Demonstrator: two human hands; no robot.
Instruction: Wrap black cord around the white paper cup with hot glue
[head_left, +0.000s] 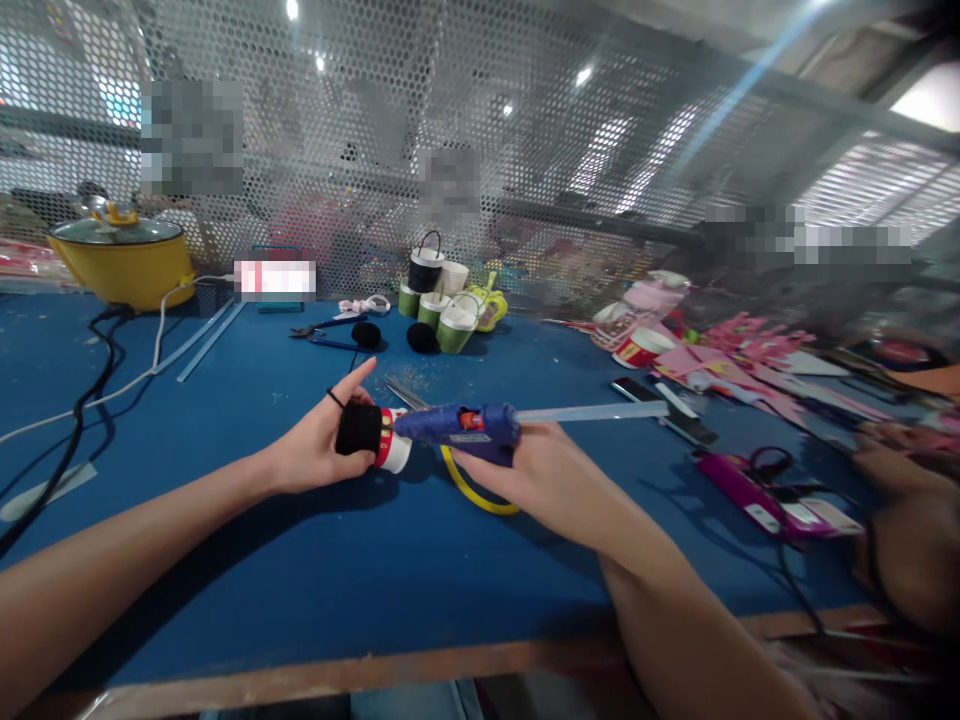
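Note:
My left hand (319,445) holds a small paper cup (391,453) lying on its side, with a black pom-pom (358,428) pressed against its bottom; the index finger sticks up. My right hand (540,470) grips a blue hot glue gun (465,428) whose nozzle points left at the cup's rim. A clear glue stick (600,411) juts out of the gun's back toward the right. A yellow cord (469,490) loops under the gun onto the blue table (337,580).
Finished green and black cups with handles (439,300) stand at the back centre beside two black pom-poms (394,336) and pliers (322,330). A yellow pot (120,255) sits back left with cables. Pink paper scraps, scissors (765,470) and another person's arm (907,520) fill the right.

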